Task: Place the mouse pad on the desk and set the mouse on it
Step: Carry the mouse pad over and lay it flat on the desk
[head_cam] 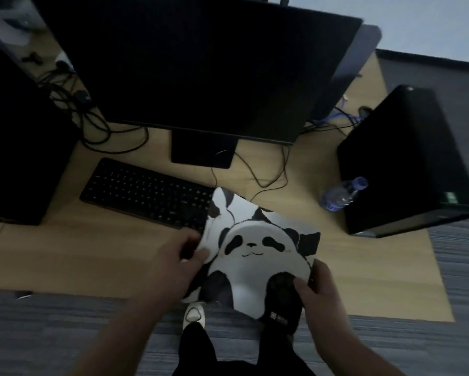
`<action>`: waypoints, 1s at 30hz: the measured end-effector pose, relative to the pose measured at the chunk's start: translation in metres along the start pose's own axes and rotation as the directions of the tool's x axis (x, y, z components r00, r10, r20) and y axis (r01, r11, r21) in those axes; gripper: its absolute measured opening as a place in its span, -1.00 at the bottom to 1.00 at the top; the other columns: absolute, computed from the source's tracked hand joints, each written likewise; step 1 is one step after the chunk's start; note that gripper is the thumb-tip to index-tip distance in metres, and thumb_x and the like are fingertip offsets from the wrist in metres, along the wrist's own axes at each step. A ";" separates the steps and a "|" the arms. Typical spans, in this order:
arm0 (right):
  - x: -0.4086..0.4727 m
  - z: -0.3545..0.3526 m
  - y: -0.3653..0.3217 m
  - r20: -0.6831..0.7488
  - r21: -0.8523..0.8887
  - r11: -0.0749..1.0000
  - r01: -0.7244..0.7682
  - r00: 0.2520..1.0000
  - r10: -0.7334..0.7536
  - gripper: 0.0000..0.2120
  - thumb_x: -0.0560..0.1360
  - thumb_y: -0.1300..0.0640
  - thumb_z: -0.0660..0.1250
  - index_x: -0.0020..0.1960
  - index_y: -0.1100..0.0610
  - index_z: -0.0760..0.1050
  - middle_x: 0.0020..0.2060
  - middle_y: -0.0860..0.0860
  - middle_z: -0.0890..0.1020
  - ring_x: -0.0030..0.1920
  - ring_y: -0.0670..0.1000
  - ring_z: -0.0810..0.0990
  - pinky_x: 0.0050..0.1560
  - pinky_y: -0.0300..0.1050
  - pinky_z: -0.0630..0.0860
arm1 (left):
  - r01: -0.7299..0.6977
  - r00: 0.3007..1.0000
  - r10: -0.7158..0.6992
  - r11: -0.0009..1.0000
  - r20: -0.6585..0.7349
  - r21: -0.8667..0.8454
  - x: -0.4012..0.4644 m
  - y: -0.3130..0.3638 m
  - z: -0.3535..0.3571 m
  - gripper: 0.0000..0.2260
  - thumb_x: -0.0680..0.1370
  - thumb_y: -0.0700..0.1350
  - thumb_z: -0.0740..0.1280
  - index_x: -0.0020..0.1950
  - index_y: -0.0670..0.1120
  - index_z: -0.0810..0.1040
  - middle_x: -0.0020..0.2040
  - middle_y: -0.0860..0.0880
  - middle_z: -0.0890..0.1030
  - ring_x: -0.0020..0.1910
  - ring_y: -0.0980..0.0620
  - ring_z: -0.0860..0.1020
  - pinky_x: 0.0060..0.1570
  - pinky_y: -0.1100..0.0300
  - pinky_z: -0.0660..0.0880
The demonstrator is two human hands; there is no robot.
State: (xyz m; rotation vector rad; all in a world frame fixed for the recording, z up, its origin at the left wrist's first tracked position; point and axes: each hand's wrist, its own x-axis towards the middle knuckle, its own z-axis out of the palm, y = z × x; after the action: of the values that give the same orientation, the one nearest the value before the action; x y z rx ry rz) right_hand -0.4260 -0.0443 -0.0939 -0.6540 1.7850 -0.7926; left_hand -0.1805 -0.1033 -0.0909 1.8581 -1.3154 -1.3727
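Both hands held the mouse pad [257, 253]: left hand [173, 264] pinched its left edge, thumb on top; right hand [318, 291] pinched the near-right corner, thumb on the print. Pad looked held, not lying flat. It hung between the hands over the desk's [65, 251] near edge, its near part past that edge, over the floor. Long axis ran away from the hands, far end tilted left toward the keyboard [146, 192].

Bare desk lay just beyond and right of the right hand; my read, the set-down goes there, forward-right, clear of the keyboard. Far right of the hands: bottle [343, 195] beside a black tower [406, 164]. Monitor [200, 66] beyond everything.

Count: one pad, one keyboard, one bottle, no mouse visible.
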 end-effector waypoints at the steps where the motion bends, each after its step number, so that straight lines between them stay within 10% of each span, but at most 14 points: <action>1: 0.007 -0.020 0.002 0.006 -0.014 1.000 0.002 1.000 -0.002 -0.71 0.54 0.30 0.23 0.10 -0.07 0.41 -0.01 -0.01 0.62 0.00 -0.03 0.60 -0.22 -0.25 0.55 | 0.012 1.000 -0.012 1.000 0.001 0.001 0.002 0.007 0.027 -0.88 0.50 -0.08 0.40 -0.17 0.14 0.56 -0.20 0.08 0.68 -0.18 0.13 0.63 -0.16 0.16 0.55; 10: 0.111 -0.141 0.030 0.037 -0.196 0.980 0.016 0.999 -0.009 -0.67 0.54 0.32 0.18 0.22 0.03 0.47 0.02 0.03 0.63 0.10 0.10 0.59 0.11 0.04 0.56 | 0.210 0.970 -0.218 0.974 -0.111 -0.083 0.038 0.028 0.186 -0.87 0.52 -0.17 0.36 -0.18 0.03 0.50 -0.17 0.02 0.61 -0.05 -0.14 0.61 0.07 -0.06 0.55; 18: 0.168 -0.141 0.054 -0.017 -0.325 0.945 0.019 1.000 -0.026 -0.70 0.53 0.25 0.19 0.20 0.06 0.55 -0.09 -0.01 0.64 -0.11 0.06 0.58 -0.28 -0.23 0.44 | 0.306 0.923 -0.284 0.951 -0.258 0.051 0.057 0.009 0.221 -0.91 0.54 -0.19 0.27 -0.07 -0.03 0.55 -0.21 -0.01 0.59 -0.19 -0.05 0.55 -0.19 0.16 0.44; 30: 0.185 -0.125 0.058 -0.108 -0.529 0.848 0.017 0.990 -0.087 -0.62 0.55 0.24 0.18 0.34 0.05 0.31 0.04 0.11 0.53 -0.03 0.22 0.57 -0.17 -0.03 0.41 | 0.359 0.897 -0.254 0.896 -0.361 0.263 0.069 -0.011 0.225 -0.93 0.57 -0.14 0.27 -0.04 -0.13 0.49 -0.24 -0.02 0.54 -0.31 0.00 0.51 -0.30 0.16 0.41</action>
State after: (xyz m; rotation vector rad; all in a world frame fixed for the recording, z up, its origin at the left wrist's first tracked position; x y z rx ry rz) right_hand -0.6076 -0.1189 -0.2151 -1.0329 2.1334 -0.3717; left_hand -0.3787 -0.1249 -0.2168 2.4839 -1.1612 -0.9722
